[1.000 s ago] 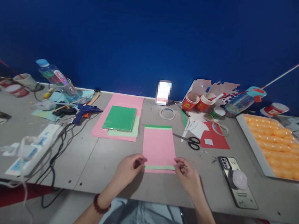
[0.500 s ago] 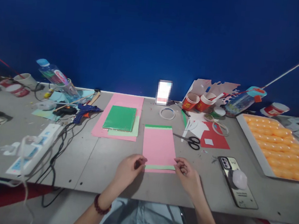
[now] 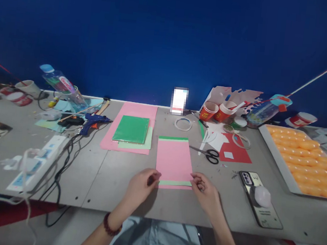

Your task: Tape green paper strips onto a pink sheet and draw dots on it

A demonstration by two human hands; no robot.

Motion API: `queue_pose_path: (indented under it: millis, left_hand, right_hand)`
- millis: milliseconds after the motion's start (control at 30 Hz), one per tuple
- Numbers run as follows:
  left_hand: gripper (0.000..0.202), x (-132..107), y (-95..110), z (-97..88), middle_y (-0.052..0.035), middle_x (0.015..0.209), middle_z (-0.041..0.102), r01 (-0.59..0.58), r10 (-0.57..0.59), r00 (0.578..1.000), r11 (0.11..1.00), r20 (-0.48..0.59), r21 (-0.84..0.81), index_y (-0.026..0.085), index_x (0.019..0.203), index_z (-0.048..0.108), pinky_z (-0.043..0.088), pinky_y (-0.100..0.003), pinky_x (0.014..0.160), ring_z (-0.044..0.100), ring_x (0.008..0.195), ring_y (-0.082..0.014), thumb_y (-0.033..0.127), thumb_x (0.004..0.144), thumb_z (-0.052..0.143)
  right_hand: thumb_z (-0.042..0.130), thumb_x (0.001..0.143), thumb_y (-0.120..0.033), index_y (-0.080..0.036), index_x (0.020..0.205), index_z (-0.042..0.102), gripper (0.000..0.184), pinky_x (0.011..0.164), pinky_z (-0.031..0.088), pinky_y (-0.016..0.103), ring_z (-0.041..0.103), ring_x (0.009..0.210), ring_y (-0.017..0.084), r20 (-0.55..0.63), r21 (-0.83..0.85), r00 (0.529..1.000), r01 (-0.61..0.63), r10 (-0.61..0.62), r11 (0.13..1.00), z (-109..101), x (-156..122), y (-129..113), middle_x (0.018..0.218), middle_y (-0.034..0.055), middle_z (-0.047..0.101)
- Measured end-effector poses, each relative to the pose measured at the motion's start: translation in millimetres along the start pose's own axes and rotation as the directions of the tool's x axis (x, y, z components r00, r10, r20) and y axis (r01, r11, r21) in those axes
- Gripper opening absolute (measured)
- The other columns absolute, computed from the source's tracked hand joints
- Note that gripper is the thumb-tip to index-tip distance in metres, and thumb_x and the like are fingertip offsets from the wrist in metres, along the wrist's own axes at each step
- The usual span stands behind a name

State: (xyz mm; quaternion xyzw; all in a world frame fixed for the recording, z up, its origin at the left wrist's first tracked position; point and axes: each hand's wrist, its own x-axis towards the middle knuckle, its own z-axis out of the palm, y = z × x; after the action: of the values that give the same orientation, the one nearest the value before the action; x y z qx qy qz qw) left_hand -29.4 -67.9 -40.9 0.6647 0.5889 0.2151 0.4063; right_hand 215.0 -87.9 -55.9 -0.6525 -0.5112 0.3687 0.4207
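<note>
Basically nothing's moved since 1 second ago: left hand (image 3: pixel 142 185) and right hand (image 3: pixel 207 192) pinching the pale green strip's (image 3: pixel 174 183) 2 ends across the pink paper (image 3: pixel 174 160), scissors (image 3: pixel 212 156) just right of that paper.

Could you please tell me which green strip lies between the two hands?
The pale green strip across the near end of the pink sheet, between the left hand and right hand; the darker green strip lies along the far edge.
</note>
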Motion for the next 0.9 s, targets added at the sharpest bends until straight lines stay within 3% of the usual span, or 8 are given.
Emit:
queue_pose_path:
  millis: [267,433,533,600,667,767,900]
  left_hand:
    - [0.026,-7,3,1.1,-0.0017,0.092,0.059,-0.025,0.039,0.995,0.989,-0.088,0.146,0.023,0.105,0.060,0.041,-0.026,0.064,0.057,0.075,-0.0156,0.017,0.080,0.053]
    - [0.020,-7,2,-3.1,-0.0013,0.090,0.060,-0.081,0.088,0.988,0.995,-0.125,0.060,0.023,0.103,0.060,0.045,-0.027,0.068,0.058,0.076,-0.0154,0.025,0.087,0.050]
    - [0.019,-5,1,-10.8,-0.0023,0.092,0.063,-0.085,0.082,0.970,0.996,-0.227,-0.004,0.021,0.102,0.060,0.047,-0.026,0.068,0.059,0.075,-0.0142,0.027,0.090,0.046]
    - [0.019,-8,2,-13.3,-0.0034,0.093,0.064,-0.113,0.114,0.949,0.993,-0.294,0.021,0.020,0.099,0.061,0.047,-0.025,0.065,0.059,0.075,-0.0138,0.024,0.091,0.044]
    - [0.019,-14,3,-10.5,-0.0048,0.093,0.064,-0.219,0.242,0.925,0.970,-0.294,0.108,0.020,0.097,0.061,0.049,-0.026,0.070,0.060,0.082,-0.0151,0.019,0.090,0.044]
    - [0.021,-28,3,3.7,-0.0070,0.094,0.066,-0.431,0.511,0.829,0.843,-0.227,0.323,0.019,0.099,0.063,0.051,-0.032,0.080,0.061,0.089,-0.0181,0.013,0.087,0.046]
    - [0.029,-41,-4,26.1,-0.0101,0.102,0.067,-0.475,0.632,0.753,0.713,-0.181,0.516,0.016,0.108,0.061,0.052,-0.038,0.084,0.061,0.094,-0.0221,0.007,0.085,0.046]
  right_hand:
    - [0.057,0.074,-0.036,-0.017,0.089,0.064,0.025,0.051,0.045,0.023,0.052,0.051,0.012,0.002,-0.041,1.000,0.002,-0.002,0.999,0,-1,4,0.065,0.0001,0.058]
    - [0.057,0.074,-0.036,-0.018,0.089,0.064,0.025,0.052,0.045,0.024,0.051,0.052,0.013,-0.010,-0.052,1.000,0.000,0.000,0.999,2,-2,4,0.065,0.0002,0.057]
    - [0.057,0.073,-0.038,-0.018,0.089,0.064,0.026,0.052,0.045,0.025,0.051,0.052,0.013,-0.010,-0.055,1.000,-0.010,0.010,0.998,2,-2,4,0.066,0.0007,0.057]
    - [0.057,0.072,-0.038,-0.018,0.088,0.064,0.027,0.052,0.045,0.025,0.051,0.051,0.013,-0.008,-0.053,1.000,-0.016,0.016,0.998,2,-2,4,0.065,0.0007,0.057]
    - [0.057,0.072,-0.038,-0.018,0.088,0.064,0.027,0.053,0.045,0.025,0.051,0.051,0.013,-0.006,-0.052,1.000,-0.019,0.019,0.998,1,-2,3,0.065,0.0006,0.057]
    - [0.056,0.072,-0.036,-0.018,0.089,0.064,0.027,0.053,0.045,0.025,0.052,0.052,0.013,-0.001,-0.061,1.000,-0.015,0.015,0.998,0,-2,3,0.066,0.0006,0.057]
    - [0.056,0.071,-0.036,-0.017,0.088,0.064,0.026,0.053,0.046,0.025,0.052,0.051,0.013,-0.001,-0.059,1.000,-0.013,0.013,0.998,0,-1,2,0.065,0.0004,0.057]
